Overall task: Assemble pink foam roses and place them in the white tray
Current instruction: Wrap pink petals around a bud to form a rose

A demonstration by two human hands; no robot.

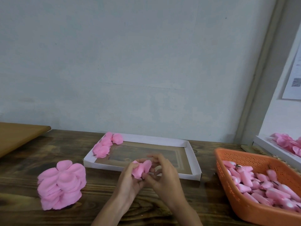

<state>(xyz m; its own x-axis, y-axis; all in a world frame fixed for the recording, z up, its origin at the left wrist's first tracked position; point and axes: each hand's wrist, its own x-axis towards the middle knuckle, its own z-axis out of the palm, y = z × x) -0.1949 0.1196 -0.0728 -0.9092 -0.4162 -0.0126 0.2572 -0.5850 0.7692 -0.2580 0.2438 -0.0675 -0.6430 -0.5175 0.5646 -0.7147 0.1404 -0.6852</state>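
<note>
Clamping fingers [130, 167] on one pink foam rose [142, 168], left hand [130, 181] and right hand [165, 176] meet beside the white tray [194, 158].

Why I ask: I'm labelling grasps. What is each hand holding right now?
Left hand: closed, gripping the pink foam rose.
Right hand: closed, pinching the same rose near its base.

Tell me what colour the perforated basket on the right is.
Orange. The basket shows best in the head view, at the right edge of the table.
</note>
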